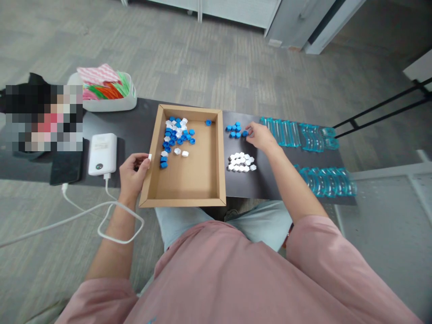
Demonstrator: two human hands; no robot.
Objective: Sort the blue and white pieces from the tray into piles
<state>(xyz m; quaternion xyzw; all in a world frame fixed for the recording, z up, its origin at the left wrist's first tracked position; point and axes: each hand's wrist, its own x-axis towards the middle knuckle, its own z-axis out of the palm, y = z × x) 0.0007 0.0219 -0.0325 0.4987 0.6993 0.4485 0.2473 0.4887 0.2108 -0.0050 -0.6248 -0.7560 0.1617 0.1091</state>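
Note:
My right hand (259,135) pinches a blue hexagonal cap (245,133) at the right end of a small group of blue caps (233,129) on the dark table. Just below that group, white hexagonal caps (239,162) sit in close rows. My left hand (134,173) is closed beside the left wall of a shallow cardboard tray (221,157), a small white cap (150,156) showing at its fingertips. Mixed blue and white caps (177,132) lie loosely in the tray's left half, and a lone blue cap (208,122) lies near its top right corner.
Clear teal-tinted plastic tubes (283,132) lie in two rows on the table's right part (266,184). To the left are a white power bank (103,154) with a cable (116,204), a dark phone (66,167) and a white bin (111,105) of colourful packets.

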